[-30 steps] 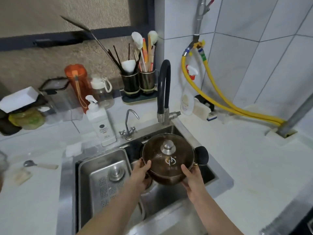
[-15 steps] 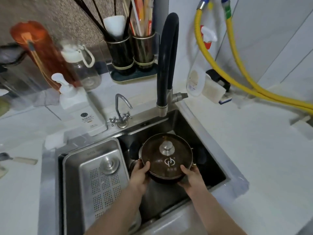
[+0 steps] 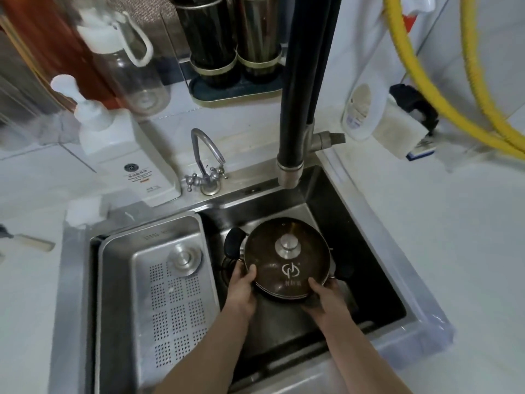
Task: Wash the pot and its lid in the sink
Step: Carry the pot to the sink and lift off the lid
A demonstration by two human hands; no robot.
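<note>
A dark pot (image 3: 287, 295) with black side handles sits low inside the steel sink (image 3: 326, 211), covered by a brown glass lid (image 3: 287, 265) with a metal knob and a white logo. My left hand (image 3: 241, 288) grips the pot's near left rim, thumb on the lid's edge. My right hand (image 3: 326, 298) grips the near right rim, thumb on the lid. The pot's body is mostly hidden under the lid and my hands.
A perforated steel drain tray (image 3: 159, 280) fills the sink's left half. A black faucet (image 3: 304, 89) rises behind the sink, a small tap (image 3: 204, 163) beside it. Soap dispenser (image 3: 119, 149), bottles, utensil holders (image 3: 230, 41) and yellow hoses (image 3: 443, 95) line the counter.
Both hands have lowered the lidded pot from above the sink's rim down into the basin. The view has moved closer and tilted down.
</note>
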